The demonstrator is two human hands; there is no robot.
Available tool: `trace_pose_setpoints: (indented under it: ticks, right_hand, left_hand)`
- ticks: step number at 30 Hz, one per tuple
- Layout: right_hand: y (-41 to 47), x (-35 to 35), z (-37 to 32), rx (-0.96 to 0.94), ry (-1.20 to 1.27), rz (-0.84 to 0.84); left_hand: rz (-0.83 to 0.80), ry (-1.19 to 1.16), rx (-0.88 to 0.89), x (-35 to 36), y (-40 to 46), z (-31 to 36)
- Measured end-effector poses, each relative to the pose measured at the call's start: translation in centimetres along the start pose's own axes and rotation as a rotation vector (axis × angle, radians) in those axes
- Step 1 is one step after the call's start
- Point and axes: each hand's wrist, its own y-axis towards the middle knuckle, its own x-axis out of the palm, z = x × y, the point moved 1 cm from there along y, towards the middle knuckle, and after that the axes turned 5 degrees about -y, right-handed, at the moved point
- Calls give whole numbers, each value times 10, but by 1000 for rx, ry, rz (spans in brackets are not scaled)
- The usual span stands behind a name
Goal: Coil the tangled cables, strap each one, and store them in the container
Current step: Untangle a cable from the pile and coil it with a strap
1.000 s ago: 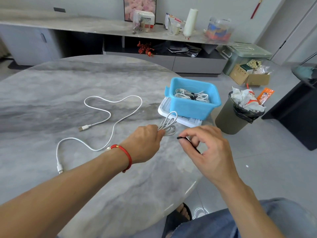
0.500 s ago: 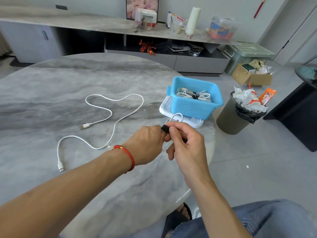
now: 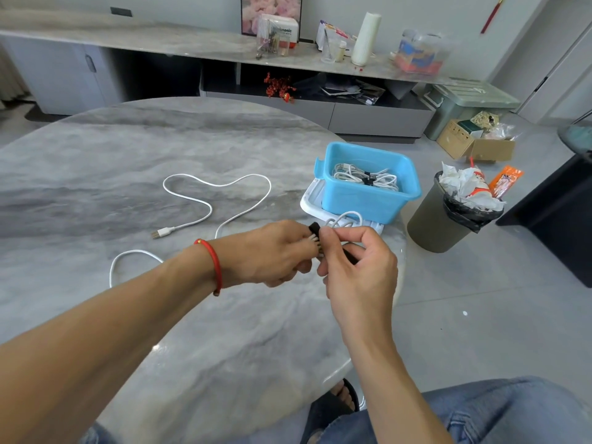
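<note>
Strapping coiled cable (image 3: 344, 219) above worktop (image 3: 160, 149) edge: left hand (image 3: 272, 251) grips bundle so loops stay gathered; right hand (image 3: 355, 267) pinches black strap (image 3: 315, 230) between thumb and forefinger, apparently wrapping it round bundle. Both forearms reach forward, hands touching just short of blue container (image 3: 368, 200). Container sits on white lid (image 3: 312, 201), one strapped coil (image 3: 365, 179) already inside. Loose cable (image 3: 205, 203) sprawls on worktop, left of hands, uncoiled yet.

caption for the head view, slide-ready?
Left hand holds coiled cable; right hand wraps black strap beside blue container.
</note>
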Motion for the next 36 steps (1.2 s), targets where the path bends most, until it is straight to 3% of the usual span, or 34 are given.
trace_pose_setpoints:
  ticks: [2, 6, 11, 15, 21, 26, 28, 33, 36]
  right_hand:
    - [-2, 2, -2, -1, -29, 24]
    - [-5, 2, -7, -58, -82, 52]
    - [-23, -4, -2, -152, -66, -27]
    - [-36, -8, 10, 54, 88, -59]
    - [-31, -8, 29, 418, 540, -393]
    - [7, -39, 45, 634, 790, -846]
    - [21, -54, 50, 579, 733, -986]
    - [55, -72, 45, 394, 218, -1246]
    - [70, -75, 34, 205, -264, -1201]
  left_hand:
    - [3, -78, -3, 3, 1, 1]
    - [179, -114, -5, 9, 7, -6]
    - [375, -6, 18, 2, 11, -9]
    - [449, 112, 66, 5, 11, -6]
    - [422, 149, 159, 7, 4, 0]
    - [271, 335, 281, 11, -3, 7]
    - [160, 354, 338, 18, -6, 8]
    - [-20, 611, 345, 46, -7, -4]
    - [41, 883, 269, 64, -1, -24]
